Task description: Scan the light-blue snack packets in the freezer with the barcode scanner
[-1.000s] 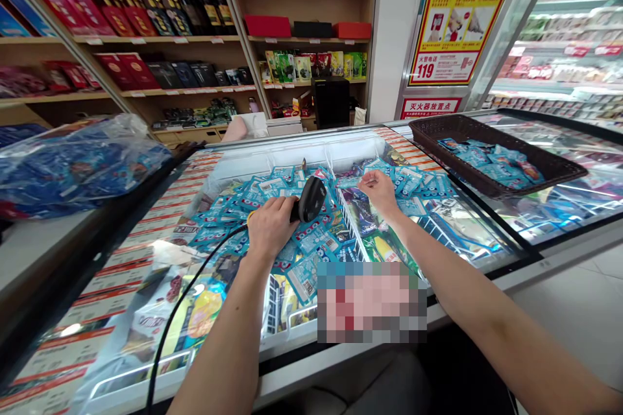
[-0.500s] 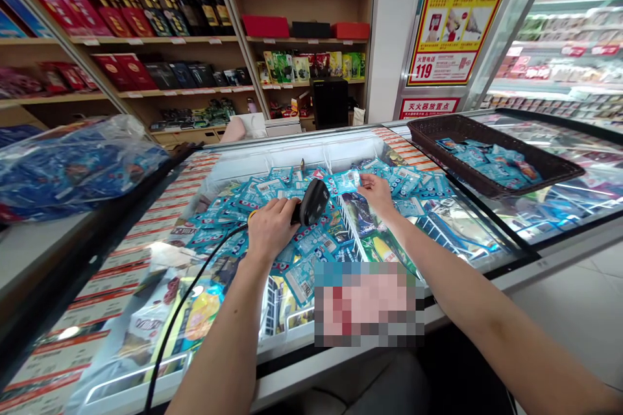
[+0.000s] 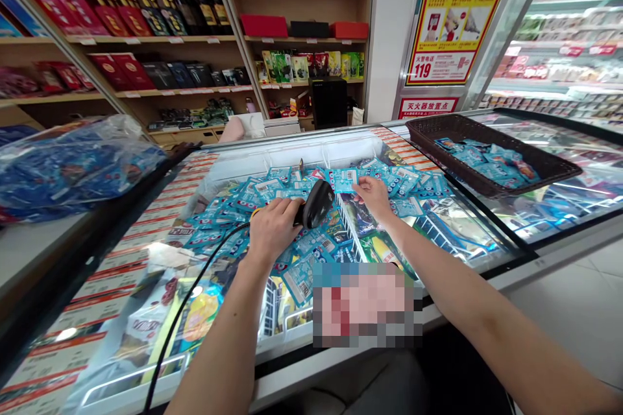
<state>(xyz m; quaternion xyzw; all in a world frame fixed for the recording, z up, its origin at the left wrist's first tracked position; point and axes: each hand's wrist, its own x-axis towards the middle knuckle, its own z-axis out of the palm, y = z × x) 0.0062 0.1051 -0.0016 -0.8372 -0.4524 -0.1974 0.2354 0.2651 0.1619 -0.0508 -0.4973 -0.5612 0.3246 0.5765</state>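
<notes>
My left hand is closed around the handle of a black barcode scanner, whose cable trails down toward the lower left. The scanner's head tilts up to the right. Pinched at its right edge, a small blue packet is in my right hand, its printed side with a barcode facing up. The packet is just beyond the scanner head. Many similar blue packets lie heaped on the glass top of the chest freezer around both hands.
A brown basket with more blue packets stands on the freezer at right. A clear plastic bag full of blue packs lies at left. Behind are shelves of boxes and bottles. A pixelated patch covers part of the freezer's front.
The right hand and its packet have shifted slightly left, and the packet's barcode shows more squarely. The scanner has turned and moved a little to the right, nearer the packet.
</notes>
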